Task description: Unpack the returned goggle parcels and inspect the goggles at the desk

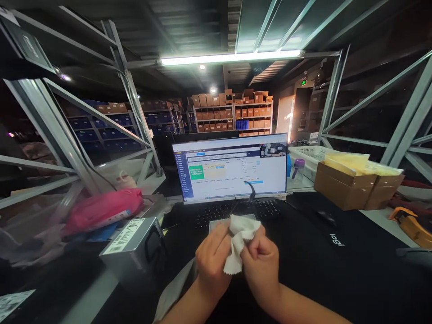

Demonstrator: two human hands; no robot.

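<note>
My left hand [213,258] is closed on a white cleaning cloth [239,238] with zigzag edges. My right hand [262,256] pinches the same cloth from the other side, its fingers curled in. A dark curved arm [250,191], like the temple of a pair of glasses, sticks up past the cloth in front of the monitor; whatever it joins is hidden by the cloth and my hands. Behind my left hand, part of a pale flat item [213,225] shows. To the left stands a grey box [135,252] with a printed label on top.
A lit monitor [232,173] stands ahead, with a black keyboard [270,208] before it. On the right are a mouse [326,218], cardboard boxes [344,186], a white basket [312,155] and an orange tape dispenser [410,225]. A pink bag [104,209] lies left.
</note>
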